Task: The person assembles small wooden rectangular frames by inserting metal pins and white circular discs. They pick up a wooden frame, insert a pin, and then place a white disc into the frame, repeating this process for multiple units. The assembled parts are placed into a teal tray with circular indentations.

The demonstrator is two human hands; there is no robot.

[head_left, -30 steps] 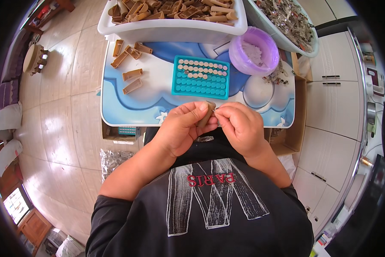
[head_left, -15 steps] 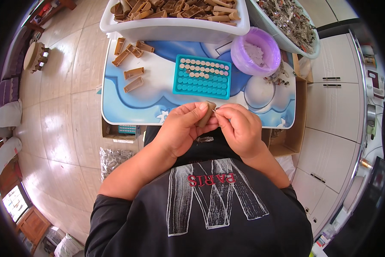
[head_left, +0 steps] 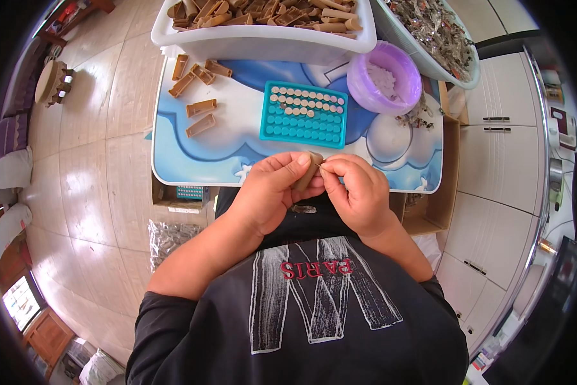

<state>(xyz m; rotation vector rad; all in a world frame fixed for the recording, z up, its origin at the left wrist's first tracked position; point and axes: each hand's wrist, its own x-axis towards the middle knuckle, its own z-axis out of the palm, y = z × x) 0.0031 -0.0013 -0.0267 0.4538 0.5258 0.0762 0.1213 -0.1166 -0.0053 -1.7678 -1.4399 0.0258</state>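
We note a tiled floor (head_left: 86, 147) to the left, and beside it a table (head_left: 237, 131) with a blue and white pattern. At the table's far side we find a white bin (head_left: 269, 45) heaped with brown shells (head_left: 295, 18); right of it, a pale tub (head_left: 409, 51) is filled with small mixed parts (head_left: 429, 32), too fine for us to identify. Near the middle we record a teal tray (head_left: 301, 143) and, just beyond its far right corner, a purple bowl (head_left: 372, 101) containing white matter (head_left: 383, 82). We observe the left hand (head_left: 272, 183) and the right hand (head_left: 362, 192) close together at the table's near edge. Left of the tray lie six loose shells (head_left: 202, 108), four grouped and two nearer the person. One held shell (head_left: 306, 178) is tilted between the hands, grasped by the left thumb and fingers. In the tray we see pale discs (head_left: 291, 101) across the upper rows. We find the right thumb and forefinger pinched on a thin item (head_left: 320, 165) beside the held shell, too small for us to name
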